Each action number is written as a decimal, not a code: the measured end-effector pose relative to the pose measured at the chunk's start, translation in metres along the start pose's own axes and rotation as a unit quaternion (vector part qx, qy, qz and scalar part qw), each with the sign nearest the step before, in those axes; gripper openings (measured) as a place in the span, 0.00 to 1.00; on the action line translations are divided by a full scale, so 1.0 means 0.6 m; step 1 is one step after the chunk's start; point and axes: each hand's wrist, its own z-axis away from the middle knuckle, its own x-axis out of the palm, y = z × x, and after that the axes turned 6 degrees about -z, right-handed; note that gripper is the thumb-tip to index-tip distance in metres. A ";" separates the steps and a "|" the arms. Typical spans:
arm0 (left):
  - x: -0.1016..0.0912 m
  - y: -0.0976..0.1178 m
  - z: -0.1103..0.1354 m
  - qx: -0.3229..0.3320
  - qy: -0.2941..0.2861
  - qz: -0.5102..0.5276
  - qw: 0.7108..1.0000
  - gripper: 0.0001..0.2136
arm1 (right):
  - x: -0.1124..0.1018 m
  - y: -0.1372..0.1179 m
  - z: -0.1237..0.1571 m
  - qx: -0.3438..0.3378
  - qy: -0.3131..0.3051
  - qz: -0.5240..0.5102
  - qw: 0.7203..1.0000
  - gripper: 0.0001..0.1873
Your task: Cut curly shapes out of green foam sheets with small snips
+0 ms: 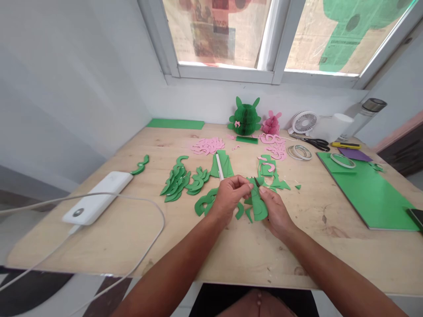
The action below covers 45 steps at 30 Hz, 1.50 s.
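In the head view, the person works with two hands above the near middle part of the wooden tabletop [185, 246]. The left hand [231, 193] is closed, and its thumb and fingers pinch the upper end of a green paper piece [260, 209]. The right hand [276, 210] is closed around small scissors [257, 182], of which mainly the dark pointed blades can be seen, beside the paper; the handles are mostly hidden by the hand. The green paper piece hangs between both hands, and a curved outline is visible on it.

Around the left hand there are loose green curved pieces [202, 204], and farther to the left lies a larger pile of green crescents [175, 184]. Just beyond this hand, a white pen-like tool [218, 164] rests on some green paper strips [226, 164]. Beyond the right hand lie green scraps [279, 183] and pink cutouts [276, 149]. A white power bank [99, 198] is on the left side of the tabletop. Near the wall stand a green paper figure [245, 121], a smaller pink one [271, 125] and a white fan [304, 122].
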 end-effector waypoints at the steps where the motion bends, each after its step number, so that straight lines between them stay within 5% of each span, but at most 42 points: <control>1: -0.001 0.001 0.000 0.000 -0.001 -0.003 1.000 0.07 | -0.001 0.001 0.000 0.003 0.002 0.000 1.000 0.19; 18: -0.010 0.011 0.000 0.000 -0.019 -0.028 0.999 0.06 | -0.002 0.006 0.002 0.040 0.034 0.011 0.999 0.21; 45: -0.016 0.015 -0.003 0.006 -0.015 -0.043 0.999 0.06 | -0.001 0.000 0.002 0.020 -0.018 0.064 0.998 0.26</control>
